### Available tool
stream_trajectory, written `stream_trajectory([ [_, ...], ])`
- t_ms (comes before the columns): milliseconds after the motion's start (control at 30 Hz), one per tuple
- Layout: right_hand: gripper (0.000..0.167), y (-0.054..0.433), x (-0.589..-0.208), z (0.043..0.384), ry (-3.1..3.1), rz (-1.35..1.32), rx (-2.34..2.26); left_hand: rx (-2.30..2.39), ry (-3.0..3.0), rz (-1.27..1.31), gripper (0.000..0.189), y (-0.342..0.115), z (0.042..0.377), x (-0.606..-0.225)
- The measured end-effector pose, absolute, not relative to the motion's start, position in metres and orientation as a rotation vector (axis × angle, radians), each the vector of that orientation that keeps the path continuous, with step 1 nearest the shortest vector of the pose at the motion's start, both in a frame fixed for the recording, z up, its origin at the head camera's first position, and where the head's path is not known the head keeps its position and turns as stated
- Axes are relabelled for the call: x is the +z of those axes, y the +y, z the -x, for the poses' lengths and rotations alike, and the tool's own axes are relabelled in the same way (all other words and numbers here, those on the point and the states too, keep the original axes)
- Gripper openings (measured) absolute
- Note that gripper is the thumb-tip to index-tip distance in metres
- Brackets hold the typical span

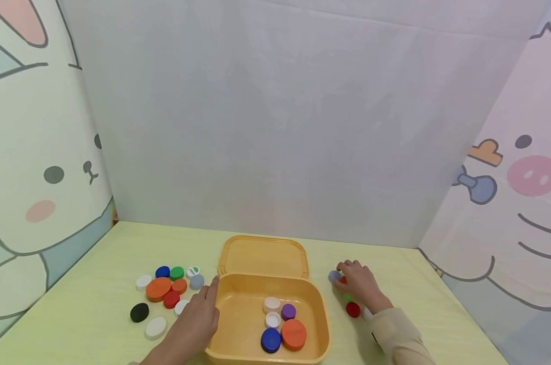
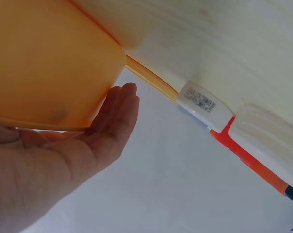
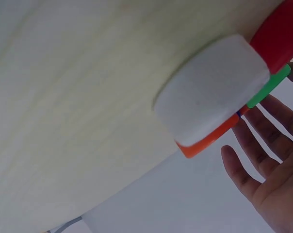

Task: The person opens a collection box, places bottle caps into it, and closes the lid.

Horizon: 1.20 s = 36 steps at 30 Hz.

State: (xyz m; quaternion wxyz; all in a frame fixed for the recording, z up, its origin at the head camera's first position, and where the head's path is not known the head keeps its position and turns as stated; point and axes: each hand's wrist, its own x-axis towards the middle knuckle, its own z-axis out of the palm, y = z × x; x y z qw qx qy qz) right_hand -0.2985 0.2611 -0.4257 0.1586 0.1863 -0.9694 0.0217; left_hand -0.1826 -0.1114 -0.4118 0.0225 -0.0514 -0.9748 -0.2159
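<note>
A pale yellow table (image 1: 88, 304) with faint wood grain sits before a light gray, lightly creased backdrop (image 1: 275, 126). The left wall shows a large cartoon rabbit (image 1: 24, 132); the right wall, a cartoon pig (image 1: 503, 228) with pink snout (image 1: 534, 182). Lighting is soft and even.

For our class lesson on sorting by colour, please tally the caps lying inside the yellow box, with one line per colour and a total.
White caps: 2
Purple cap: 1
Blue cap: 1
Orange cap: 1
Total: 5
</note>
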Motion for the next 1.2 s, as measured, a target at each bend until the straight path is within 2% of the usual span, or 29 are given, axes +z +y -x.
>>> stream_trajectory([
  [700,0.025,0.26,-0.428,0.301,-2.87,-0.456,0.08,-0.684,-3.025,0.167,0.057,-0.112,0.181,-0.41],
  [1200,0.026,0.242,-0.404,0.286,-2.691,-0.562,0.05,-0.691,-3.011,0.176,0.057,-0.111,0.18,-0.409],
])
